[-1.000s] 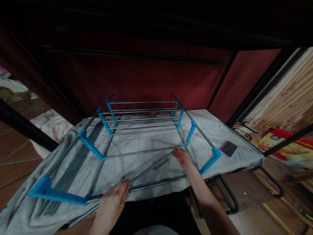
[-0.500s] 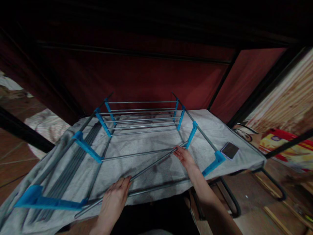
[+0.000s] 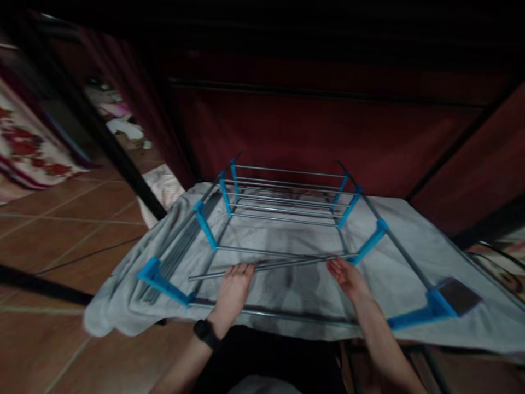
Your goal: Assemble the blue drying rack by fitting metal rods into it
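A rack frame of grey metal tubes with blue plastic brackets [image 3: 167,284] lies on a table covered with a grey cloth [image 3: 283,235]. My left hand [image 3: 235,287] is closed around a loose metal tube [image 3: 293,264], whose free end pokes out to the left. Farther right, my right hand [image 3: 346,276] grips the same tube near a blue bracket [image 3: 371,243]; that end of the tube overlaps a fixed crossbar [image 3: 262,252]. Whether it sits in the bracket I cannot tell. Nearest my body runs the front crossbar [image 3: 287,315].
Several spare tubes [image 3: 180,243] lie along the table's left side. A phone [image 3: 458,296] rests beside the right front bracket. Dark red panels [image 3: 307,131] stand behind the table, and a dark post [image 3: 118,158] rises at the left.
The view has turned left. The loose tube's left end has swung away from my body, off the front bracket, bringing the tube close to the second crossbar. Both hands stay on it.
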`<state>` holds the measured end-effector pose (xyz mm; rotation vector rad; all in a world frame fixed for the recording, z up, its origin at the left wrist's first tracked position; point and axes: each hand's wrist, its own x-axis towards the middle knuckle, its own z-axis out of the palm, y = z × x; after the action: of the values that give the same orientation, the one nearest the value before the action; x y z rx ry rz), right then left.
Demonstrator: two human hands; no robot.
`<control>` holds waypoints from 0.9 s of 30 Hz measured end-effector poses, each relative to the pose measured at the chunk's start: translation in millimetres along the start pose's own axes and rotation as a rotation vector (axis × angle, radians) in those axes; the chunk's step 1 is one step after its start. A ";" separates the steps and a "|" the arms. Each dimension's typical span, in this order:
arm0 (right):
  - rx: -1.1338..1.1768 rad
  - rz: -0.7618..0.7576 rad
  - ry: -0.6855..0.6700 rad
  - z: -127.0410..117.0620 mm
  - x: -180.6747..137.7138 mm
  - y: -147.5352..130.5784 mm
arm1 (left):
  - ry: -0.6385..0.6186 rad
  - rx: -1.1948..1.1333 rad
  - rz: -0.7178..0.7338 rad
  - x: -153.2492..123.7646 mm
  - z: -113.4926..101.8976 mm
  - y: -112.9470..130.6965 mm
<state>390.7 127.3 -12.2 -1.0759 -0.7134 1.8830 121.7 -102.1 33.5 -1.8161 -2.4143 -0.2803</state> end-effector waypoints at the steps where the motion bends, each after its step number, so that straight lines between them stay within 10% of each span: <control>1: -0.030 0.022 -0.016 -1.9 0.1 0.3 | -0.005 -0.005 -0.010 4.2 -3.0 0.5; 5: -0.408 -0.014 -0.099 -3.3 1.6 7.3 | -0.002 0.017 -0.009 21.7 -11.0 -2.3; 11: -1.125 -0.927 -0.227 40.1 -12.6 22.4 | 0.002 0.025 0.035 44.4 -9.7 -9.6; 15: -1.441 -1.237 -0.397 78.0 -10.3 37.4 | 0.020 0.013 0.062 58.3 -1.3 -15.7; 22: -1.852 -1.230 -0.559 109.6 20.0 59.2 | 0.096 -0.062 0.100 65.1 8.5 -23.6; 27: -1.880 -1.185 -0.567 111.6 32.0 57.8 | 0.461 -0.251 -0.167 37.3 26.8 -45.3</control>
<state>261.4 118.8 -17.8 -0.5330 -2.8100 -0.0090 68.4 -73.5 10.8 -1.4224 -2.2687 -0.9411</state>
